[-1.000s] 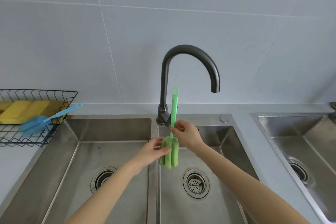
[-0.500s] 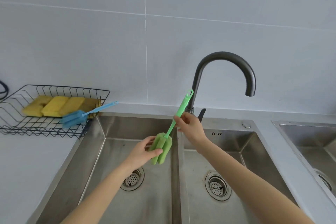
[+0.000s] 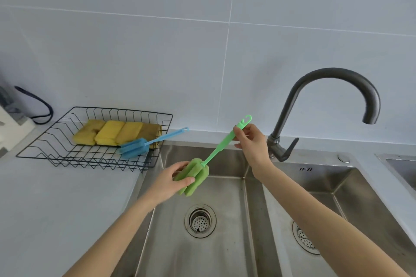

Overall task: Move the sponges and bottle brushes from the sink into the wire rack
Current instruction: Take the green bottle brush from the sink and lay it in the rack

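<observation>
Head view: I see both hands holding 1 green brush (image 3: 203,165) in the air above the left basin of the sink (image 3: 227,243). My left hand (image 3: 171,183) has its grip clamped around the foam head, thumb on the near side, fingers on the far side. My right hand (image 3: 251,141) pinches the handle near its hooked end, and the brush slants up to the right. On the tabletop (image 3: 56,204) left of the sink sits the rack (image 3: 67,153), well apart from the hands. Inside it lie 4 sponges (image 3: 117,132) side by side, and a blue brush (image 3: 144,145) rests with its head in the rack and its handle poking over the right rim. A dark faucet (image 3: 326,96) arches behind my right hand.
</observation>
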Demonstrator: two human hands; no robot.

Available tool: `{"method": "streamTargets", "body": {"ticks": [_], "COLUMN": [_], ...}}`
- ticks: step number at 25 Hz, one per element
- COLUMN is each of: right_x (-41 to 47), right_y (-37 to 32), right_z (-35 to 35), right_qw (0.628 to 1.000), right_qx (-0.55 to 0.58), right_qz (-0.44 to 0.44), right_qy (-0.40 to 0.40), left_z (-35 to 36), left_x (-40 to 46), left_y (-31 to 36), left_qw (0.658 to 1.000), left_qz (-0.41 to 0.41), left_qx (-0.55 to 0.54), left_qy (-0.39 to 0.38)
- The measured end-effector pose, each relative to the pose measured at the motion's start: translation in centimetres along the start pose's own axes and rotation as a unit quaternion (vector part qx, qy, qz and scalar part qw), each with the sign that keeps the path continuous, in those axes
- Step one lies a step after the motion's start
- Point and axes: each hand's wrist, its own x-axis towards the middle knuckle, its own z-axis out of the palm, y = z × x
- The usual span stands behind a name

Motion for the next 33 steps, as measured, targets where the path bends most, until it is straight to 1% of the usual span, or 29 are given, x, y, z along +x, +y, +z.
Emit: {"method": "streamTargets", "body": {"ticks": [8,12,14,16,19,22,25,29,33], "right_x": [0.0,0.6,1.0,1.4,1.9,2.4,2.7,3.3,3.6], "right_y": [-0.9,-1.7,-1.7,-1.4,-0.5,0.9,2.1,3.3,4.2], "right_z": [6.4,9.3,10.7,11.9,13.5,14.6,15.1,15.6,16.4], "right_qw": [1.0,0.999,0.999,0.999,0.999,0.997,0.994,0.988,0.983], "right_qx": [0.027,0.051,0.044,0.023,-0.001,-0.056,-0.086,-0.11,-0.138], "right_qz": [0.0,0.001,0.0,-0.001,0.008,0.012,0.04,0.086,0.094], "right_qy": [0.001,-0.013,-0.019,-0.027,-0.038,-0.055,-0.062,-0.065,-0.076], "left_z": [-8.9,-13.0,-14.7,-16.0,-17.0,-17.2,-17.2,-17.3,-17.5], "left_x": [0.5,2.0,3.2,4.3,5.9,6.8,7.1,7.5,7.7], "left_y": [-2.6,-3.2,-3.7,-4.6,-6.4,-8.0,-9.3,-10.4,-11.3], "left_qw": [0.995,0.986,0.98,0.976,0.969,0.964,0.966,0.97,0.971], "left_qz": [0.012,0.038,0.039,0.022,-0.013,-0.032,-0.041,-0.037,-0.049], "left_qx": [0.072,0.126,0.155,0.181,0.222,0.251,0.251,0.238,0.232], "left_qy": [0.063,0.101,0.115,0.123,0.111,0.079,0.051,0.037,0.027]}}
